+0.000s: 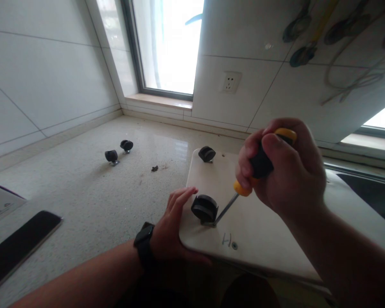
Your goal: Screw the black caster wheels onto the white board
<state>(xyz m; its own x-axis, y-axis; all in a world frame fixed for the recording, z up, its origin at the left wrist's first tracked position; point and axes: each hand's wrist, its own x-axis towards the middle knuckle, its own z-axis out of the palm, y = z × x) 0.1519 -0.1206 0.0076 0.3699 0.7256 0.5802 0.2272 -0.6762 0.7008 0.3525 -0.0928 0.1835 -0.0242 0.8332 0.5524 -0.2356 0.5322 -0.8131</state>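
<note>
My right hand (285,171) is wrapped round the yellow and black handle of a screwdriver (243,188). Its metal shaft slants down to the left, and the tip meets the mounting plate of a black caster wheel (204,208). That caster stands at the near left corner of a white board (259,222). My left hand (175,226) lies against this corner, fingers stretched along the board's left edge and thumb along its front edge. A second caster (207,153) sits at the board's far left corner. A pencil-like mark and a small round fitting (234,246) show near the front edge.
Two loose casters (111,156) rest on the speckled countertop (141,128), with a little pile of screws (154,168) to their right. At left lie a dark flat object (22,246) and a white box (1,201). A sink (372,196) is at right; valves (303,54) hang above.
</note>
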